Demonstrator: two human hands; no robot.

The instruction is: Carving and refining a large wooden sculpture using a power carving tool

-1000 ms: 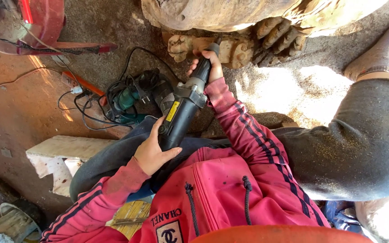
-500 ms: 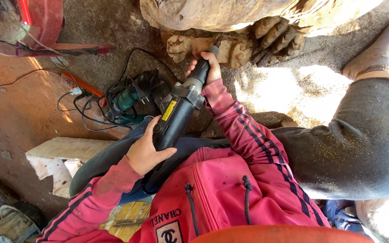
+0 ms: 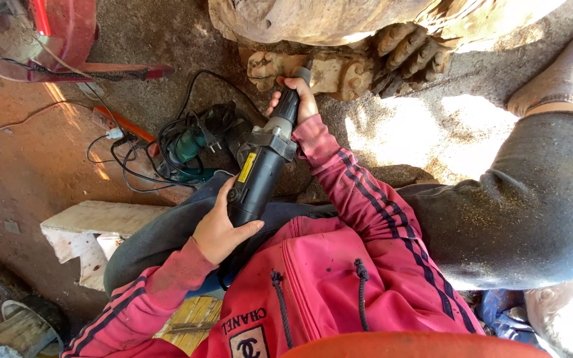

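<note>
A black die grinder (image 3: 260, 171) with a yellow label lies across my lap, its tip pointing at a carved wooden sculpture (image 3: 339, 40). My left hand (image 3: 221, 229) grips the rear of the tool body. My right hand (image 3: 294, 98) wraps the slim nose of the tool close to a carved paw (image 3: 280, 67) of the sculpture. The bit itself is hidden behind my fingers. I wear a pink track jacket with dark stripes and grey trousers.
A green power tool (image 3: 190, 149) with tangled black cables lies on the dirt floor to the left. A white block (image 3: 91, 225) sits beside my left knee. A red metal frame (image 3: 67, 33) stands at the top left. My right knee (image 3: 532, 199) fills the right side.
The grinder and both hands have shifted slightly toward the carved paw. Otherwise the scene is the same.
</note>
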